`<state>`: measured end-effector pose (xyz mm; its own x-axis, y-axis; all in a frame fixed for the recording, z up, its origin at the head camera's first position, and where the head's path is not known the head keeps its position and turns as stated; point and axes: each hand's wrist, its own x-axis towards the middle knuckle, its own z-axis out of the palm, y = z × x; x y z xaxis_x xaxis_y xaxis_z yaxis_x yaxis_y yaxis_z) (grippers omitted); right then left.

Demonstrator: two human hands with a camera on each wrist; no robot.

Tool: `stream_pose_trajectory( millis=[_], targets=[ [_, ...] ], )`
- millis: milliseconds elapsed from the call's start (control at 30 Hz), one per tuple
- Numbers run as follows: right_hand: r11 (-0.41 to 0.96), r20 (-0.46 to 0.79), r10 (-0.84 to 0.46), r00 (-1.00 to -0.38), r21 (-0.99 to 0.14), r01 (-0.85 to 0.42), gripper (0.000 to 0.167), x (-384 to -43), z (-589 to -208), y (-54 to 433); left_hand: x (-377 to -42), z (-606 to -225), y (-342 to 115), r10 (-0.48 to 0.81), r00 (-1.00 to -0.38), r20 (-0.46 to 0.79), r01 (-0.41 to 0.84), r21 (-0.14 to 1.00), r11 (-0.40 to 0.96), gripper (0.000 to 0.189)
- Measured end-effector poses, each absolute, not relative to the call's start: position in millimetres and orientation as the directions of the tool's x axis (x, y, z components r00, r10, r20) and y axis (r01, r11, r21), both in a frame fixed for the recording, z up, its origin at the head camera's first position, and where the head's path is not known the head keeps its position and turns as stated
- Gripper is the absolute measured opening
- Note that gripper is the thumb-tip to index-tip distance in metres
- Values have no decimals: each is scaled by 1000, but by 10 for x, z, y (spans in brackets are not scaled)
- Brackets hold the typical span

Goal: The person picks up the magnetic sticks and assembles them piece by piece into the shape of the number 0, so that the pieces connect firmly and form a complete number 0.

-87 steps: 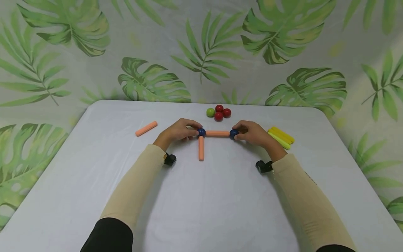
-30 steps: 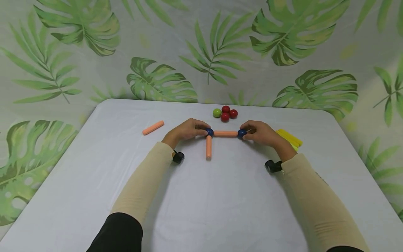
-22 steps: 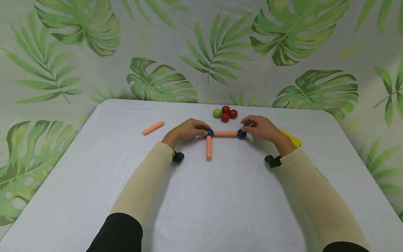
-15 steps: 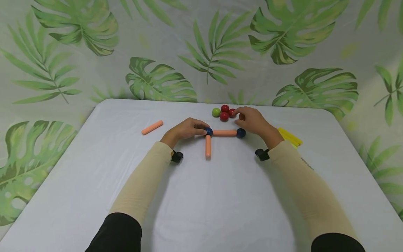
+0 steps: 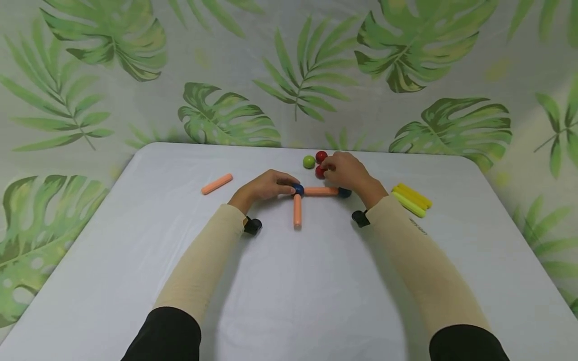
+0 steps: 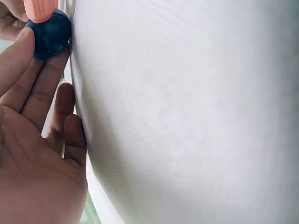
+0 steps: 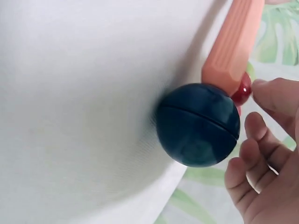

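Observation:
My left hand pinches a dark blue ball between thumb and fingers. Two peach-coloured sticks meet this ball: one stick points toward me, the other stick runs right to a second blue ball. My right hand is beyond that second ball, above the far cluster. Its thumb and fingertips are at a red ball, which looks pinched, though the far fingertip is hidden. Another red ball and a green ball lie just beyond; a third red one is out of sight behind the hand.
A loose peach stick lies left of the left hand. Yellow sticks and a yellow-green stick lie right of the right forearm. The white-covered table ends at a leaf-patterned cloth behind.
My right hand has let go of the right-hand blue ball and moved up and left to the red balls. One red ball has shifted slightly nearer. My left hand keeps its hold.

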<state>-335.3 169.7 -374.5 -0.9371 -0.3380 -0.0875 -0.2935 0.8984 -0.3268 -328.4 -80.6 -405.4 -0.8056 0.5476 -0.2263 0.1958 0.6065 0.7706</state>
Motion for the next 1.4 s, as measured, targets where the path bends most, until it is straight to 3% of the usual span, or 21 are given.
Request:
stream_pose_trajectory(
  millis=[800, 1167, 1400],
  targets=[
    [897, -110, -328, -938, -347, -273, 40, -3304, -3849, 1713, -3254, -4044, -781, 552, -805, -216, 207, 770, 603, 34],
    [858, -38, -351, -936, -413, -305, 42, -3182, -3751, 1837, -3271, -4053, -782, 547, -807, -221, 199, 771, 605, 35],
    [825, 30, -413, -910, -410, -388, 40, -2934, -3703, 2016, -3271, -4037, -775, 547, -804, -233, 197, 763, 615, 36]
  ],
)
